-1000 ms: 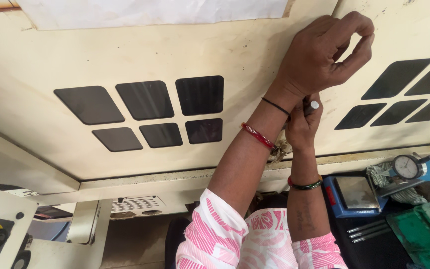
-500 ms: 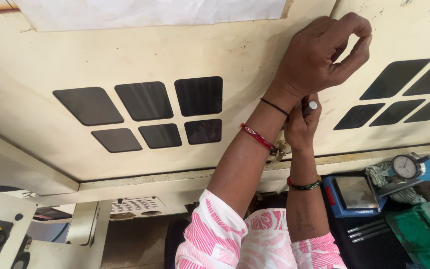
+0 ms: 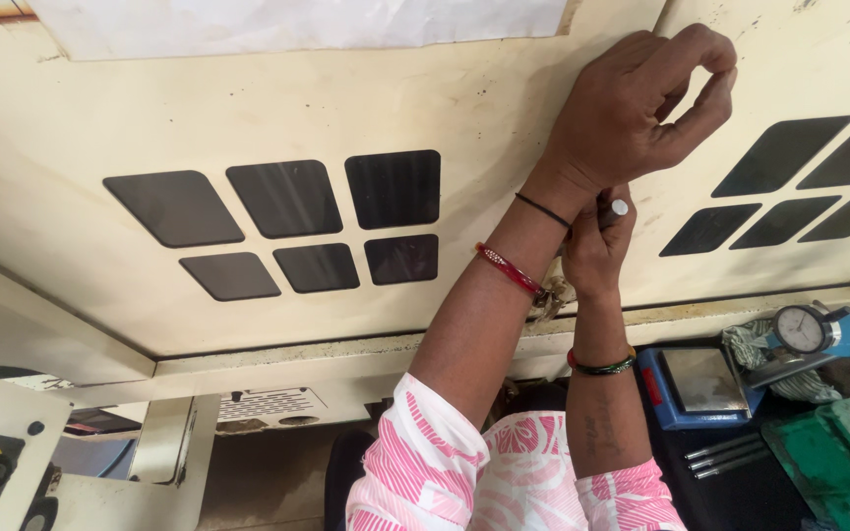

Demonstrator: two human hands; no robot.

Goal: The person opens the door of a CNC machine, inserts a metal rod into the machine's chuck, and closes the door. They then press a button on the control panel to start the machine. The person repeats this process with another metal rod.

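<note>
Fingers (image 3: 710,74) of left hand (image 3: 632,108) curled in, thumb and forefinger tips pinched together against cream machine panel (image 3: 248,108), whether on something small cannot be told. Left forearm crossed over right, black thread and red bangle (image 3: 509,270) at wrist. Right hand (image 3: 594,246) just below left wrist, clenched around slim metal rod (image 3: 614,208), rounded silver end poking up past the knuckles, close to the panel. Green bangle (image 3: 600,366) on right wrist. Dark window cut-outs (image 3: 292,221) to the left on the panel, more at right. Lower right: dial gauge (image 3: 803,328) on blue stand, blue-framed plate (image 3: 696,379), green tray (image 3: 838,462), loose steel pins (image 3: 725,457).
</note>
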